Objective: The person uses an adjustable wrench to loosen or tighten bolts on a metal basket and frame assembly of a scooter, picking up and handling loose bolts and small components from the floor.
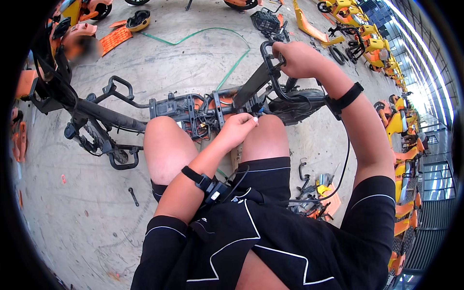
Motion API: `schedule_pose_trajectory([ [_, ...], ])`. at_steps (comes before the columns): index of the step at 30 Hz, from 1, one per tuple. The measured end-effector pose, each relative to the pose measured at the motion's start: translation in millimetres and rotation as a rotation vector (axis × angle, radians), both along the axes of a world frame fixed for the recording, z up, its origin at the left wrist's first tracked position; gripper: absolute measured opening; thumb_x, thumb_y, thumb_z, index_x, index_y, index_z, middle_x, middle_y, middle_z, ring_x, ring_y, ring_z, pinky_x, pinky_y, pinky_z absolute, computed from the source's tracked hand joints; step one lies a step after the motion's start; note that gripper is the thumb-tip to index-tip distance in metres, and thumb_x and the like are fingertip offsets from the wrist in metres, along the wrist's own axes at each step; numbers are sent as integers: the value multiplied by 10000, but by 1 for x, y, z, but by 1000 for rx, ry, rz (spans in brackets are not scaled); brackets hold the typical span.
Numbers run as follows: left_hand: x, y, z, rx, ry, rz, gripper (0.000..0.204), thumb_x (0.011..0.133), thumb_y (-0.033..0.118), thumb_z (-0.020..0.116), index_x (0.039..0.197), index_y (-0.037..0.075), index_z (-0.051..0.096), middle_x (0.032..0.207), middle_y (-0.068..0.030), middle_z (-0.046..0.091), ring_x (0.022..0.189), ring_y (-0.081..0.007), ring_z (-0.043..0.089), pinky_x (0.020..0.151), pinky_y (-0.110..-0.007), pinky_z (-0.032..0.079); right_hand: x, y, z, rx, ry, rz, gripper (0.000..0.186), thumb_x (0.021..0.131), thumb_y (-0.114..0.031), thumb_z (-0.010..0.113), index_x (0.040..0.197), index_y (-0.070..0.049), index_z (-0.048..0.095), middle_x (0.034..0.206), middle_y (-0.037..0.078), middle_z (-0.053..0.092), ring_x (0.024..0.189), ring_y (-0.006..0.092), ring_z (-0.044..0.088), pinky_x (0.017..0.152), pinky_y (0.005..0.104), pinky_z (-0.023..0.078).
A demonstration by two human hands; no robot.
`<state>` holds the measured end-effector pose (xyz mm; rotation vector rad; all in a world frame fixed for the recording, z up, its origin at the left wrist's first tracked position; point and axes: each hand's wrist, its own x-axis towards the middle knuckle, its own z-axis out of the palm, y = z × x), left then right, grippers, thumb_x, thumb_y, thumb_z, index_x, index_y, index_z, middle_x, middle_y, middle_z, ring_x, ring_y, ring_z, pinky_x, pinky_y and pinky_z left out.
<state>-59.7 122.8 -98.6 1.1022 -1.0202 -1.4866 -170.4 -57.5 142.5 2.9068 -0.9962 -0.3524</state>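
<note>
A stripped electric scooter frame (112, 114) lies across the floor in front of my knees, its black tubes and front fork toward the left. My right hand (300, 59) is raised and wrapped round a black tubular rail (275, 79) at the frame's rear end. Low over the middle of the frame, between my knees, my left hand (238, 129) has its fingers curled together in a pinch. What lies in that pinch, if anything, is hidden. Beside it, exposed wires (200, 129) run through the open frame bay. The rear wheel (305, 98) sits below my right forearm.
A wrench (133, 196) lies on the concrete at left. Loose black and orange parts (309, 199) are piled right of my leg. A green strap (233, 71) winds beyond the frame, near a yellow helmet (138, 21). Yellow scooters (377, 48) line the right side.
</note>
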Motion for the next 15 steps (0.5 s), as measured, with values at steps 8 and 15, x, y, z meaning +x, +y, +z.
schedule_pose_trajectory([
  [8, -1, 3, -3, -30, -56, 21, 282, 984, 280, 621, 988, 12, 710, 878, -53, 706, 832, -116, 620, 756, -304, 495, -2, 4, -3, 47, -77, -34, 349, 787, -37, 626, 1121, -30, 522, 893, 222, 667, 895, 441, 640, 760, 519, 486],
  [15, 4, -12, 25, -166, -140, 218, 299, 993, 269, 624, 996, -24, 688, 782, -54, 668, 727, -105, 569, 668, -313, 479, -3, 5, -2, 67, -73, -63, 452, 789, 6, 611, 1216, -39, 471, 936, 214, 672, 926, 419, 651, 774, 501, 495],
])
